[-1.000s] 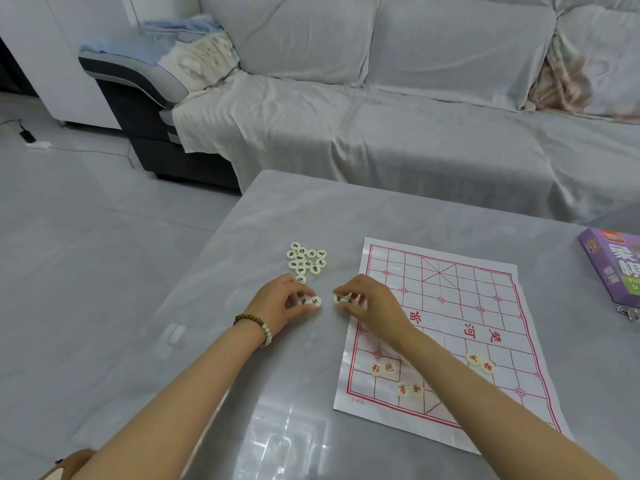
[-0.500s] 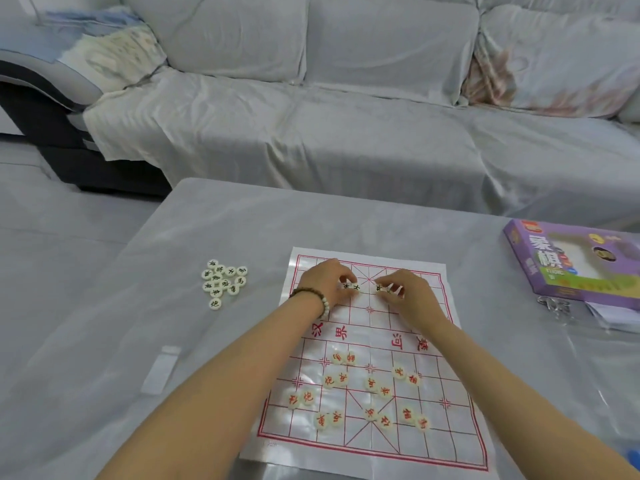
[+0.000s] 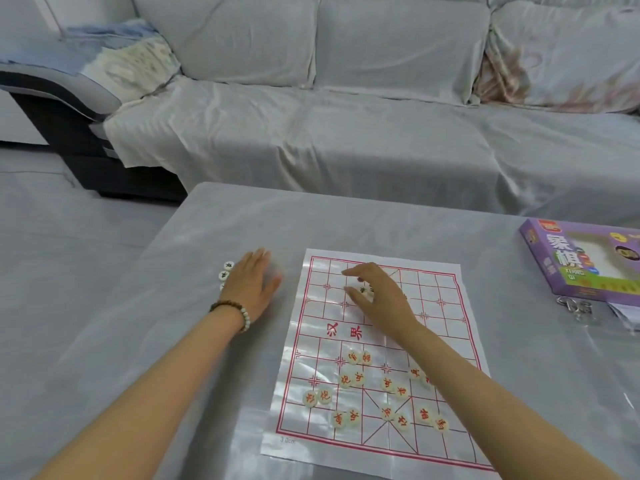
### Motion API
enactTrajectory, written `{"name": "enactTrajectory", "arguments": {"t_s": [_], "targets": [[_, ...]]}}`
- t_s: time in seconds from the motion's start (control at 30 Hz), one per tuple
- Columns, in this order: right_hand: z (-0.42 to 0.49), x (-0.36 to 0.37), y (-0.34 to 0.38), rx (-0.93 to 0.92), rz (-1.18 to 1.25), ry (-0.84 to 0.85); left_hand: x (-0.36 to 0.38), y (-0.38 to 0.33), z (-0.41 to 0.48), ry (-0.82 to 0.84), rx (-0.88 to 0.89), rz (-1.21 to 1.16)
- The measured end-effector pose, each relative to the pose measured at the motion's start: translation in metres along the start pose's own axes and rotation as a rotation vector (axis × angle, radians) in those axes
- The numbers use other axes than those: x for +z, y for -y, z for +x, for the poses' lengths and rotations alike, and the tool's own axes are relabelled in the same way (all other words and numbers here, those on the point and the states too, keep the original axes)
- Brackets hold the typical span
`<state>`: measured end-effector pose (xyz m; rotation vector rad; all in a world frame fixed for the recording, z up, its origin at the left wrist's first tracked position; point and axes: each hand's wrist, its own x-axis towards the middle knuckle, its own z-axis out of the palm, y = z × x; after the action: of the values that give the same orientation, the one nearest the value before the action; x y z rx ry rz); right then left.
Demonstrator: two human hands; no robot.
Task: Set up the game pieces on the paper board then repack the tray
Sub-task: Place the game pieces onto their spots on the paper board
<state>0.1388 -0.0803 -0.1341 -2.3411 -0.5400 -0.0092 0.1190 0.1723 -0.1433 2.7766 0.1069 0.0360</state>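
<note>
Left hand (image 3: 251, 284): open, fingers straight and together, palm down, low over the surface (image 3: 173, 341) just left of the paper board (image 3: 433, 296). It covers most of the loose pieces (image 3: 225, 270); only a few white discs with dark lettering show at its left edge. Can't tell whether the palm is pressing on them or sitting just above. Forearm runs in from bottom left, wrist straight, bead bracelet (image 3: 235, 311) on the wrist.

Right hand (image 3: 379, 294): arched over the far half of the board, knuckles up. Thumb (image 3: 353, 293) and curled fingers close around a black-marked piece (image 3: 363, 289), index finger (image 3: 350, 271) stretched forward and clear of it. There may be a second disc tucked under the palm; too hidden to confirm. Can't tell whether the piece is lifted or touching the paper. Forearm crosses the board's right side diagonally from bottom right and hides part of the grid.

Red-marked pieces (image 3: 353, 377): scattered on the near half of the board, mostly in touching pairs, not lined up on the grid points.

The board lies flat on the surface, long axis pointing away from the person.

Purple box (image 3: 575, 265) sits at the right edge of the surface, well apart from the board, with metal rings (image 3: 575, 308) just in front of it. Covered sofa (image 3: 346, 133) behind.
</note>
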Motion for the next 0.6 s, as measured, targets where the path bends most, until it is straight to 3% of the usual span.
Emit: {"name": "enactTrajectory", "arguments": {"t_s": [0.17, 0.33, 0.6], "targets": [[0.015, 0.055, 0.050, -0.125, 0.016, 0.144, -0.016, 0.058, -0.017, 0.143, -0.106, 0.051], [0.037, 0.097, 0.081, -0.079, -0.015, 0.291, -0.017, 0.069, -0.018, 0.168, -0.041, 0.069], [0.063, 0.124, 0.093, -0.105, -0.170, 0.391, -0.019, 0.077, -0.019, 0.196, 0.008, 0.069]]}}
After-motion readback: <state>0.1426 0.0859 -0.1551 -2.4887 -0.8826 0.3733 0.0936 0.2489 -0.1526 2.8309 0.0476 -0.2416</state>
